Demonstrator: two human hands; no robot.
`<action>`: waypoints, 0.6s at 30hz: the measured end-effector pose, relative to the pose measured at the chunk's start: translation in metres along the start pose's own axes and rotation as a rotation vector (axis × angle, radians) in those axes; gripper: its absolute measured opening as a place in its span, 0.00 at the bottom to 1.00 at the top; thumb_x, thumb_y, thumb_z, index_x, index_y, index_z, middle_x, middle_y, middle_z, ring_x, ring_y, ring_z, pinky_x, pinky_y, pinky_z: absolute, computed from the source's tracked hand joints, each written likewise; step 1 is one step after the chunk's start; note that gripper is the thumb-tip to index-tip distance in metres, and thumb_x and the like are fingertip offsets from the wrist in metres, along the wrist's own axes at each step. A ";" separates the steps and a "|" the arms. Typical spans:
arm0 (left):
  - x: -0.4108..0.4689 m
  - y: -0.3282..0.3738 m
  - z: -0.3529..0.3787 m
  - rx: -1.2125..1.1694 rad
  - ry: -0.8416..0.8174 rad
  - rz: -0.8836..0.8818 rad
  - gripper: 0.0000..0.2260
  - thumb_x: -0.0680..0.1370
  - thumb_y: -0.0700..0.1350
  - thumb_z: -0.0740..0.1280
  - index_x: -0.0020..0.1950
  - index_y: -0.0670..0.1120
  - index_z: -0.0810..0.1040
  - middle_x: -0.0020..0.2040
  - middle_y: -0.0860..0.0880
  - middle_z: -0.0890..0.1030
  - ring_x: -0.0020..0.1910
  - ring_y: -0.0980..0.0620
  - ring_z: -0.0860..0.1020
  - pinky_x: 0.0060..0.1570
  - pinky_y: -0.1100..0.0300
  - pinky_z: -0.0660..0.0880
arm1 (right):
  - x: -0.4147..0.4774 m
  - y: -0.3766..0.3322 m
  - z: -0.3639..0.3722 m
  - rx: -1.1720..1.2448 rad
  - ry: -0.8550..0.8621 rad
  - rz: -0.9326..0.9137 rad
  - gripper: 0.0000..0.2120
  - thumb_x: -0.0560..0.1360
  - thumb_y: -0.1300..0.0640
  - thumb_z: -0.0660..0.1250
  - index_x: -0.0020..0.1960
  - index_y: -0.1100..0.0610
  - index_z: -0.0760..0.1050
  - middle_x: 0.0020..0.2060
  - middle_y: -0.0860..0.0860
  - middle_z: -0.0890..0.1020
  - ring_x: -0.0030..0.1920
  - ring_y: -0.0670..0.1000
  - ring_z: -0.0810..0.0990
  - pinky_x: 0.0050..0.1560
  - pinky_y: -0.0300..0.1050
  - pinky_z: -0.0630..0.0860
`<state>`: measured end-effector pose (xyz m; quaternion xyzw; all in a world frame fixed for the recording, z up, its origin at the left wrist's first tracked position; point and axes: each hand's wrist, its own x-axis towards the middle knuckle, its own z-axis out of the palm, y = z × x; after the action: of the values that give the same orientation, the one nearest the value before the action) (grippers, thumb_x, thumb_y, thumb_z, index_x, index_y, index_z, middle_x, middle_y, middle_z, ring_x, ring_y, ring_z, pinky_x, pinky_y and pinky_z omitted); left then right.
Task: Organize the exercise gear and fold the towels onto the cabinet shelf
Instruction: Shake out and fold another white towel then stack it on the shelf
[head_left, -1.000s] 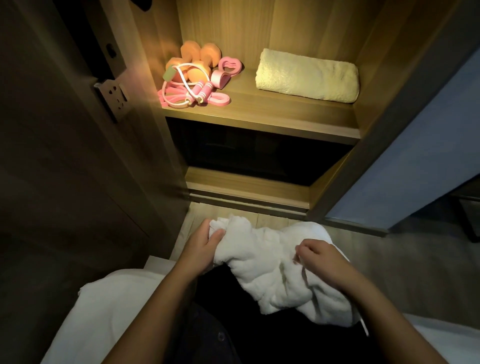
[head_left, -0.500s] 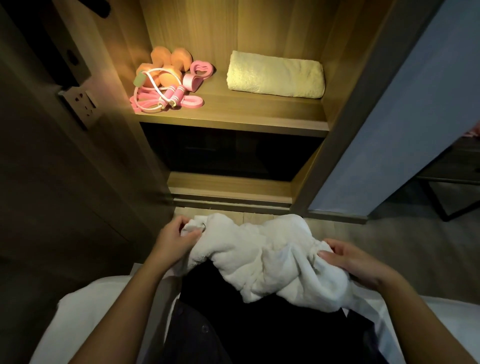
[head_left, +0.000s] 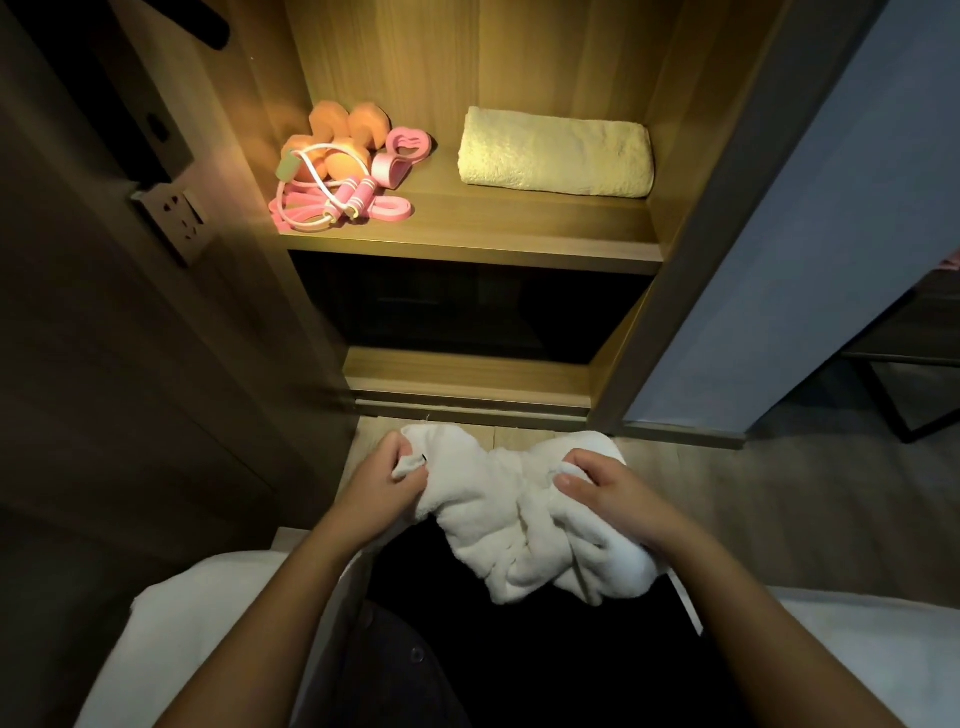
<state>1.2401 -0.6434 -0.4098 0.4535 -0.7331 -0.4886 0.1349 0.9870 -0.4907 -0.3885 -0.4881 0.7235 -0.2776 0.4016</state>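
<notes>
Left grip (head_left: 382, 483): fingers curled, clamped on the left end of the white towel (head_left: 498, 525); a corner of cloth is pinched under the thumb.
Right grip (head_left: 613, 493): fingers curled over the right end, clamped on bunched cloth.
White towel: crumpled, not folded, held between both grips above the lap; middle sags onto dark clothing. Low in front of the cabinet foot, not on the shelf (head_left: 483, 236).
Bed (head_left: 171, 623): white, under and beside both forearms.
Floor (head_left: 779, 499): pale boards between bed and cabinet.
Lower bay (head_left: 457, 312): dark; contents cannot be told.
Shelf: wood, lit warm from the left.
Yellow towel (head_left: 556, 153): folded, flat on the right half of the shelf, close to the right wall.
Dumbbells (head_left: 337, 130): orange, back left corner.
Rope (head_left: 311, 208): pink and white, pink handles, coiled in front of the dumbbells, touching them.
Band (head_left: 392, 210): pink flat loop, just beside the rope handles.
Heart ring (head_left: 408, 145): pink, between dumbbells and yellow towel, apart from the towel.
Socket (head_left: 176, 218): on the left panel.
Door (head_left: 805, 234): grey-blue, at the right.
</notes>
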 end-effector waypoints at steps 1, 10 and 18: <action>-0.003 -0.001 0.000 -0.024 -0.029 -0.004 0.07 0.75 0.49 0.64 0.46 0.47 0.68 0.41 0.48 0.73 0.41 0.50 0.71 0.41 0.53 0.69 | 0.000 0.004 0.000 0.030 0.011 0.038 0.13 0.81 0.49 0.61 0.51 0.59 0.75 0.46 0.56 0.80 0.50 0.54 0.78 0.53 0.52 0.74; 0.011 -0.003 -0.038 -0.124 0.324 -0.064 0.03 0.79 0.41 0.68 0.49 0.48 0.75 0.46 0.48 0.78 0.44 0.50 0.76 0.40 0.57 0.72 | 0.008 0.020 -0.040 0.290 0.114 0.169 0.09 0.80 0.51 0.65 0.50 0.56 0.79 0.43 0.52 0.83 0.43 0.49 0.81 0.42 0.44 0.78; 0.058 0.072 -0.112 -0.146 0.574 0.196 0.07 0.77 0.42 0.71 0.53 0.49 0.77 0.46 0.53 0.79 0.44 0.57 0.76 0.41 0.61 0.72 | 0.042 -0.007 -0.148 0.189 0.576 0.052 0.09 0.75 0.54 0.72 0.38 0.53 0.75 0.33 0.50 0.75 0.34 0.47 0.71 0.35 0.43 0.68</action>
<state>1.2414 -0.7483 -0.3096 0.4893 -0.6680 -0.3768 0.4151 0.8561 -0.5304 -0.3189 -0.3310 0.7909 -0.4603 0.2304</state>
